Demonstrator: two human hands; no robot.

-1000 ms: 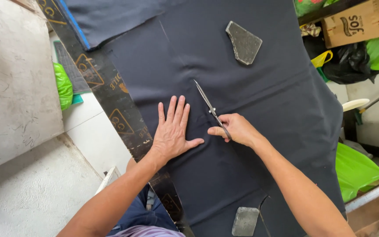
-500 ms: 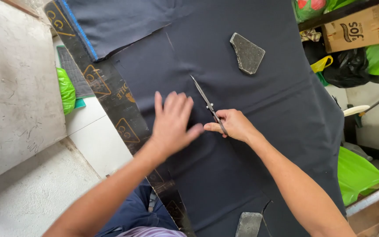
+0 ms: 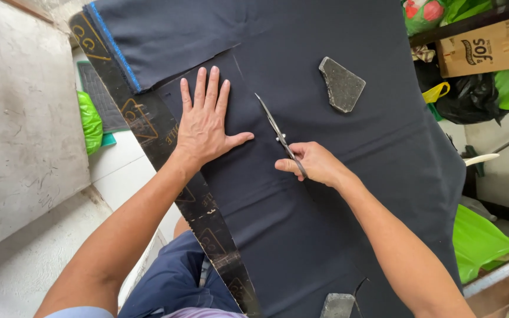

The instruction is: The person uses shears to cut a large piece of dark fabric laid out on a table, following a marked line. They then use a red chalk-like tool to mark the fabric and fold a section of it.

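Dark navy fabric (image 3: pixel 337 194) covers the table in front of me. My left hand (image 3: pixel 204 121) lies flat on it with fingers spread, near the table's left edge. My right hand (image 3: pixel 313 164) grips the handles of long metal scissors (image 3: pixel 273 126), whose blades point up and to the left along the cloth. A faint chalk line runs on the fabric just beyond the blade tips. A folded layer of the same fabric with a blue selvedge (image 3: pixel 113 47) lies at the top left.
A grey stone weight (image 3: pixel 341 84) rests on the fabric at the upper right; another (image 3: pixel 337 306) sits at the bottom edge. A patterned black strip (image 3: pixel 207 224) borders the table's left side. Cardboard box (image 3: pixel 481 50) and green bags (image 3: pixel 481 241) stand at the right.
My left hand has slid farther up the fabric and pressed flat. The scissors and my right hand have advanced along the cloth, and the view has shifted.
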